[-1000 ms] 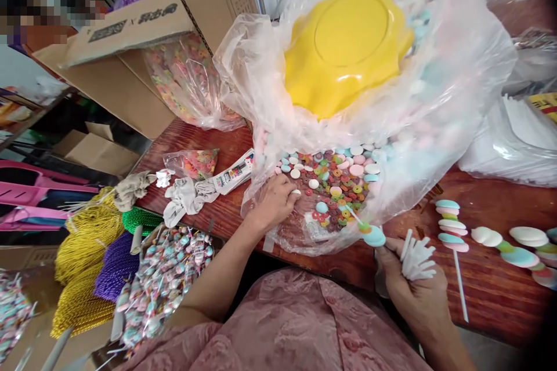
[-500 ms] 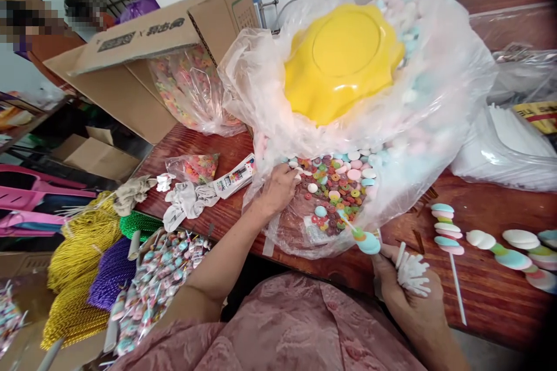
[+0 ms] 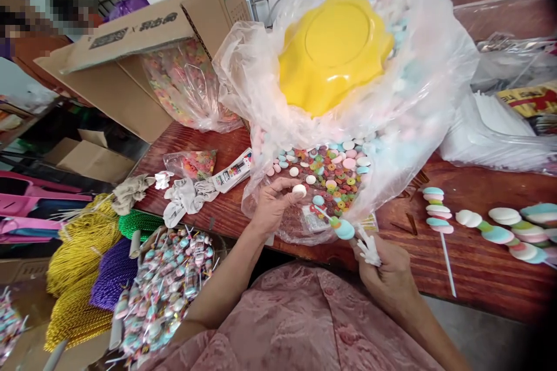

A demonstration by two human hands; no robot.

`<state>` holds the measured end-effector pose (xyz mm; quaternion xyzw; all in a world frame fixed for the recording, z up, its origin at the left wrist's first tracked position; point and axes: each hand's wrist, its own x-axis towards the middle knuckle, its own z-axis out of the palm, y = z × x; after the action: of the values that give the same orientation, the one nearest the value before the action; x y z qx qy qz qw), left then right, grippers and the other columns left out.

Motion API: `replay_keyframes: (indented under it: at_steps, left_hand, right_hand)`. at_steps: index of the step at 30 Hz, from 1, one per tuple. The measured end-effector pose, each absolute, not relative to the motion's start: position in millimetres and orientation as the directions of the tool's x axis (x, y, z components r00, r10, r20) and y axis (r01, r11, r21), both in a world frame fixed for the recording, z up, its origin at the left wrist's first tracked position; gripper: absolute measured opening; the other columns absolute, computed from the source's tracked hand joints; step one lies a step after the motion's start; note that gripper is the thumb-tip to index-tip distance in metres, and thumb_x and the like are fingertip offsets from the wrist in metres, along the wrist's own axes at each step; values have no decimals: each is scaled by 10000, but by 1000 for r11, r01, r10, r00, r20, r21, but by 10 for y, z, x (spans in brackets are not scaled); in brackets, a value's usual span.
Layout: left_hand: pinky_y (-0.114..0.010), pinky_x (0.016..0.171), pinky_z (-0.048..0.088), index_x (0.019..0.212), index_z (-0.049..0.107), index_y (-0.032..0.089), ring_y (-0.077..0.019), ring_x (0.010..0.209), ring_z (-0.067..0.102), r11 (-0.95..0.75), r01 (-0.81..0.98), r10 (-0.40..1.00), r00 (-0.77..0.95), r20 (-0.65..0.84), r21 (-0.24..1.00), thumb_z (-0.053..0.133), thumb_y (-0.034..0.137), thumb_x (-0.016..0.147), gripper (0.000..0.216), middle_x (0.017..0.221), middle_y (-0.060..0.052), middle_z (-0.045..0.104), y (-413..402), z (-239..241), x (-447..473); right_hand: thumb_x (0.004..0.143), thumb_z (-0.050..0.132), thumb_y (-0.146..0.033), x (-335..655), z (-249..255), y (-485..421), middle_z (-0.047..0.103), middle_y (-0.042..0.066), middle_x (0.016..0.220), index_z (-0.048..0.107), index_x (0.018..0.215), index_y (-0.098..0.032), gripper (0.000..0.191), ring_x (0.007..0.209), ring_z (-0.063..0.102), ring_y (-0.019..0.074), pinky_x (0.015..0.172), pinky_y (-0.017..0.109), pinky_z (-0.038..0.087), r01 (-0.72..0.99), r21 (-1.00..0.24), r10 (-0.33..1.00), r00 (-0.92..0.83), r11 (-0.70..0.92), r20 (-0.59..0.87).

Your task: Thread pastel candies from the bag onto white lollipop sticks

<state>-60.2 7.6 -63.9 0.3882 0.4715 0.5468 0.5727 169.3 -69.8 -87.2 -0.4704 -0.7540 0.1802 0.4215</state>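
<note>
My left hand (image 3: pixel 274 208) pinches a round white marshmallow (image 3: pixel 299 191) between thumb and fingertips, above the near edge of the loose sweets. In my right hand (image 3: pixel 389 266) is a bunch of white sticks (image 3: pixel 369 249), along with one stick that carries a blue marshmallow (image 3: pixel 344 229) and a green gummy ring; its bare tip points up toward the left. Small gummy rings (image 3: pixel 343 182) and pastel marshmallows (image 3: pixel 349 163) lie spread on clear plastic in front of both hands. Behind them, a yellow wavy-edged dish (image 3: pixel 337 52) lies bottom up on a big clear bag of marshmallows (image 3: pixel 429 69).
Threaded marshmallow skewers (image 3: pixel 439 211) lie on the wooden table (image 3: pixel 435 266) at right, near a bag of white sticks (image 3: pixel 491 133). At left are a cardboard box (image 3: pixel 143 40), a bag of gummies (image 3: pixel 187 84), crumpled gloves (image 3: pixel 185 200) and a bin of wrapped skewers (image 3: pixel 169 284).
My left hand has drawn back from the sweets, now showing a white marshmallow in its fingers. My right hand has moved left with its sticks, bringing the partly threaded stick closer to my left hand.
</note>
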Motion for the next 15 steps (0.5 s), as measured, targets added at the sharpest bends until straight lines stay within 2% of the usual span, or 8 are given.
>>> replay_keyframes:
  at_steps: [3, 7, 11, 15]
  left_hand:
    - [-211, 673, 532, 808, 770, 189, -101, 731, 631, 153, -400, 984, -23, -177, 904, 934, 270, 555, 312, 802, 11, 714, -26, -533, -520]
    - [-209, 737, 538, 783, 773, 194, -101, 779, 634, 70, -418, 987, -100, -122, 906, 956, 289, 522, 333, 828, 10, 717, -98, -531, -425]
    - [-234, 772, 559, 821, 781, 215, -119, 832, 653, -77, -335, 987, -157, 24, 939, 939, 309, 587, 298, 912, 4, 711, -138, -630, -388]
    - [-234, 782, 572, 880, 786, 218, -127, 856, 684, -294, -121, 942, -206, 266, 948, 898, 269, 679, 236, 917, -12, 725, -141, -678, -407]
  right_hand:
    - [777, 453, -50, 1627, -820, -697, 704, 9, 726, 660, 1027, -203, 359, 515, 597, 156, 511, 256, 461, 574, -629, 838, -214, 524, 502]
    - [747, 441, -35, 1581, -760, -701, 730, 22, 793, 650, 1034, -199, 391, 569, 632, 161, 554, 254, 481, 586, -608, 826, -214, 535, 521]
    - [740, 428, -20, 1579, -719, -711, 696, 1, 711, 630, 950, -196, 340, 512, 596, 142, 507, 239, 447, 605, -600, 834, -214, 522, 509]
    - [756, 423, -13, 1577, -687, -722, 738, 23, 807, 620, 1008, -177, 359, 576, 651, 143, 535, 233, 470, 612, -580, 827, -248, 538, 505]
